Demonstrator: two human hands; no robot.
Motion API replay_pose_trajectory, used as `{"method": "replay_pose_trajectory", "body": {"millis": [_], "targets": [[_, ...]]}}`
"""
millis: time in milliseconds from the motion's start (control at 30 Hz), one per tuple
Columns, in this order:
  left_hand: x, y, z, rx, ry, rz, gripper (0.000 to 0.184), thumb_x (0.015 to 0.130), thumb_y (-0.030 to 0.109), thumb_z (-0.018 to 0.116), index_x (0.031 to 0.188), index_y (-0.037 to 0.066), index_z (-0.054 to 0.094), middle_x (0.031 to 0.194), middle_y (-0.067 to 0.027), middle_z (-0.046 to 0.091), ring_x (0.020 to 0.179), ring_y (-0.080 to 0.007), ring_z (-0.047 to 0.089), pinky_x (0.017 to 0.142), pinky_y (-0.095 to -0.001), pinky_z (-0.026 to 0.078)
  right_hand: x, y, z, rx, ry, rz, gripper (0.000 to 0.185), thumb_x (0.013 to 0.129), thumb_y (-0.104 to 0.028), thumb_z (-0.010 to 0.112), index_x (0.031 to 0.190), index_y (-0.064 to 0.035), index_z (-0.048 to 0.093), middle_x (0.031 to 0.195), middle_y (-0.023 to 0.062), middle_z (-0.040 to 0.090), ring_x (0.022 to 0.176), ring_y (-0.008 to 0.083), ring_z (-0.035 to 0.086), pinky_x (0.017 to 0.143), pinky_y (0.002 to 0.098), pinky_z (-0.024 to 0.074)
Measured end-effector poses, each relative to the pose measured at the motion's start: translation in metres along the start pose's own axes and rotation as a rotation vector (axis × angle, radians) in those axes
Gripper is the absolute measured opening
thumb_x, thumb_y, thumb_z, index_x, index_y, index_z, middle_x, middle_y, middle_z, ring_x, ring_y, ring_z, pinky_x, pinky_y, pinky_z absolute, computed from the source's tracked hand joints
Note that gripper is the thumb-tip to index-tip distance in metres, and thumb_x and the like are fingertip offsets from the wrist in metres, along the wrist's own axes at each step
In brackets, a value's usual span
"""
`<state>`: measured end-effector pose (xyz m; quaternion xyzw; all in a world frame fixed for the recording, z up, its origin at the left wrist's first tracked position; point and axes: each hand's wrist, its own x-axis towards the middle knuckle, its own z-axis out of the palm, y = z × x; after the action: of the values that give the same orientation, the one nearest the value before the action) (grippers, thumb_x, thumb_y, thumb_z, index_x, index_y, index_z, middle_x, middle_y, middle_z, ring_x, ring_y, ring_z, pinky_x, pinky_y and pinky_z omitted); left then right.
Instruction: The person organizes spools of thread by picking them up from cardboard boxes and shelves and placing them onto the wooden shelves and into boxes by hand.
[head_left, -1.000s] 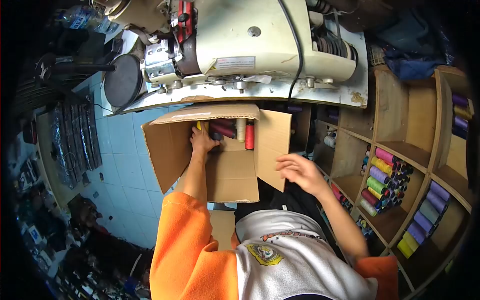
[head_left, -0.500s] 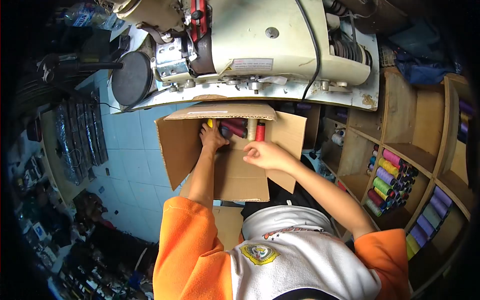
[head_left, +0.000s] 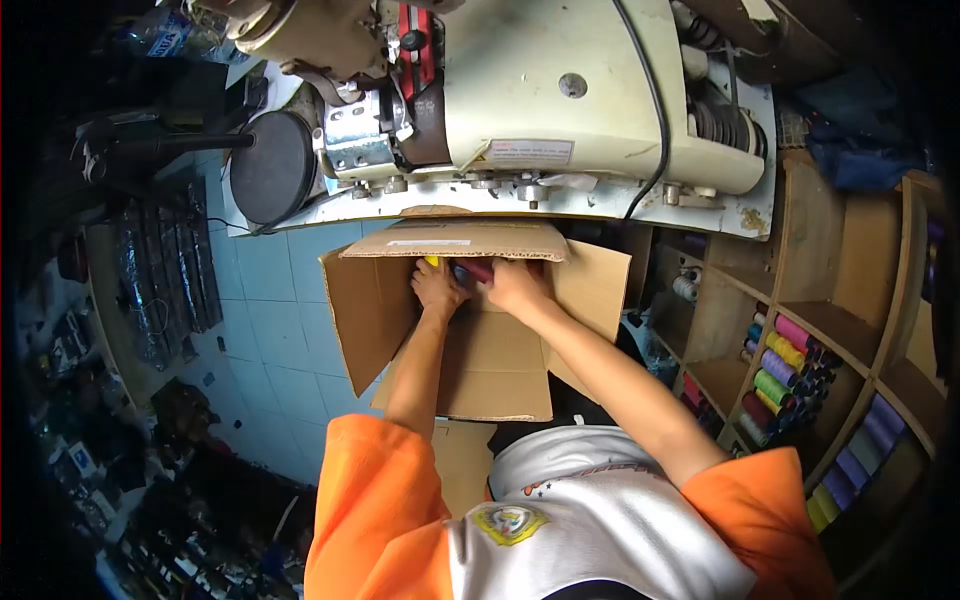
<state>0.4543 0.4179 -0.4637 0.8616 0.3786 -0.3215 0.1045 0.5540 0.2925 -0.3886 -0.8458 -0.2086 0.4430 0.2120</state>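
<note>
While wooden shelving (head_left: 884, 295) stands on the person's right, a large pale machine (head_left: 530, 75) sits ahead on a white worktop (head_left: 750, 192). Nearer the body, just below the worktop's edge, an open cardboard box (head_left: 488, 375) has its side flaps spread and its top flap (head_left: 470, 240) overhanging the inside. Both arms reach in under that flap. The left grip (head_left: 438, 289) is by a yellow spool (head_left: 433, 261) and a dark spool (head_left: 461, 274); its fingers curve, but I can't tell whether they are closed on either. The right grip (head_left: 515, 287) is beside a maroon spool (head_left: 479, 271), its fingertips mostly hidden, so I can't tell what it grasps, if anything.

To handle these well, I'd keep both wrists low beneath the flap, take each spool round its body rather than by its thread, and move one at a time so its neighbours don't roll.

As for containers, the box has these spools at its far end, below the top flap. One shelf compartment holds a stack of mixed-colour spools (head_left: 778, 372), lying on their sides; another, further right, holds purple, grey and yellow-green ones (head_left: 852, 468).
</note>
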Motion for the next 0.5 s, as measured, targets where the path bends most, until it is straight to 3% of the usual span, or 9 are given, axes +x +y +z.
{"method": "replay_pose_trajectory", "body": {"millis": [33,67,167,200,267,333,367,433,500], "targets": [[-0.002,0.004,-0.011,-0.031,0.020,-0.018,0.101,0.052,0.037,0.080,0.136,0.018,0.028,0.112,-0.0192,0.038,0.098,-0.0368,0.048,0.086,-0.0456,0.041,0.010,-0.003,0.006,-0.051,0.078,-0.002,0.040,0.080,-0.020,0.057,0.115,-0.0015,0.054,0.113,0.0247,0.057,0.099,0.0367,0.059,0.083,0.0431,0.0488],[-0.005,0.002,-0.023,-0.089,-0.082,-0.066,0.108,0.051,0.037,0.081,0.140,0.019,0.022,0.117,-0.0228,0.038,0.104,-0.0394,0.048,0.088,-0.0460,0.042,0.021,-0.009,0.013,-0.077,-0.004,0.097,0.042,0.082,-0.018,0.054,0.121,-0.0026,0.051,0.121,0.0222,0.054,0.109,0.0339,0.055,0.092,0.0427,0.0441],[-0.042,0.011,-0.095,-0.264,-0.170,-0.240,0.117,0.050,0.037,0.082,0.143,0.020,0.013,0.123,-0.0262,0.036,0.110,-0.0406,0.047,0.092,-0.0457,0.042,0.047,0.001,0.053,-0.380,0.120,-0.038,0.042,0.086,-0.015,0.049,0.127,-0.0033,0.047,0.126,0.0170,0.052,0.120,0.0307,0.048,0.103,0.0426,0.0341],[-0.057,0.009,-0.116,-0.343,-0.200,-0.256,0.121,0.051,0.033,0.081,0.144,0.018,0.006,0.129,-0.0297,0.035,0.114,-0.0418,0.046,0.095,-0.0446,0.041,0.063,0.007,0.072,-0.255,0.044,0.067,0.045,0.090,-0.016,0.043,0.133,-0.0045,0.040,0.133,0.0131,0.047,0.129,0.0275,0.037,0.108,0.0458,0.0248],[-0.088,-0.010,-0.127,-0.671,-0.096,-0.146,0.117,0.053,0.025,0.078,0.144,0.014,0.006,0.129,-0.0304,0.036,0.113,-0.0424,0.046,0.095,-0.0446,0.042,0.075,0.013,0.089,-0.422,-0.014,0.049,0.047,0.090,-0.019,0.042,0.135,-0.0051,0.037,0.137,0.0121,0.043,0.130,0.0277,0.035,0.107,0.0483,0.0256],[-0.124,-0.027,-0.140,-1.089,-0.014,-0.011,0.114,0.054,0.014,0.075,0.144,0.012,0.004,0.124,-0.0215,0.041,0.102,-0.0312,0.051,0.089,-0.0373,0.045,0.080,0.018,0.107,-0.576,-0.031,0.016,0.050,0.090,-0.021,0.043,0.137,-0.0060,0.033,0.140,0.0103,0.040,0.132,0.0278,0.032,0.105,0.0520,0.0257],[-0.149,-0.015,-0.172,-1.362,-0.077,-0.109,0.113,0.057,0.009,0.074,0.144,0.012,0.002,0.120,-0.0173,0.041,0.094,-0.0248,0.052,0.082,-0.0350,0.048,0.082,0.020,0.115,-0.547,0.017,-0.004,0.050,0.090,-0.020,0.043,0.137,-0.0060,0.033,0.139,0.0103,0.040,0.131,0.0278,0.033,0.105,0.0515,0.0266],[-0.169,-0.030,-0.174,-1.578,-0.082,-0.144,0.114,0.058,0.006,0.073,0.145,0.017,0.000,0.119,-0.0163,0.042,0.092,-0.0256,0.054,0.079,-0.0368,0.049,0.079,0.017,0.123,-0.495,0.102,-0.048,0.051,0.090,-0.020,0.043,0.138,-0.0059,0.031,0.138,0.0103,0.040,0.128,0.0279,0.036,0.104,0.0505,0.0285],[-0.184,-0.040,-0.177,-1.687,-0.064,-0.130,0.115,0.057,0.010,0.074,0.146,0.019,0.001,0.121,-0.0149,0.042,0.099,-0.0284,0.052,0.086,-0.0391,0.047,0.067,0.003,0.107,-0.428,-0.019,-0.026,0.069,0.080,-0.025,0.061,0.136,-0.0039,0.029,0.134,0.0166,0.041,0.125,0.0277,0.039,0.100,0.0474,0.0353]]}}
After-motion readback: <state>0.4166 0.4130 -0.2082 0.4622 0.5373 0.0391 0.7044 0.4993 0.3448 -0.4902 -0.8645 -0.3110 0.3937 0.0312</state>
